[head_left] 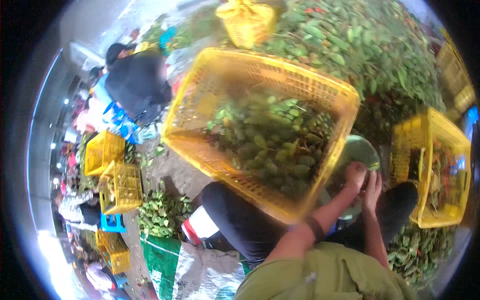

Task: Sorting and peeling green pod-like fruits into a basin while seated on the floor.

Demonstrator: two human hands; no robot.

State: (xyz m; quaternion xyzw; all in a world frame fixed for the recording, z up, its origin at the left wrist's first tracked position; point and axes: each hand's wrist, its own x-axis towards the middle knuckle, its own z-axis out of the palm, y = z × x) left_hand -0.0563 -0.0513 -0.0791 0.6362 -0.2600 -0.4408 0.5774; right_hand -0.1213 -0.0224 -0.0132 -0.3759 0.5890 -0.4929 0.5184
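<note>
My left hand (355, 174), on the arm with a dark wristband, is curled over a translucent green basin (361, 146) between my knees. Close beside it is my right hand (371, 187), its fingers stretched out over the basin's right side. The two hands nearly meet, and blur hides what may lie between them. A small yellow-green leaf piece (374, 166) shows near the right fingertips. Left of the basin, a large yellow plastic crate (258, 56) stands before me, partly filled with green leafy stems (277, 146).
A big heap of leafy stems (375, 48) rises behind the crate. At right stands another yellow crate (420, 210). A green-and-white woven sack (202, 266) lies by my left leg. Seated people (138, 82), stacked yellow crates (120, 187) and a blue stool (113, 223) are at left.
</note>
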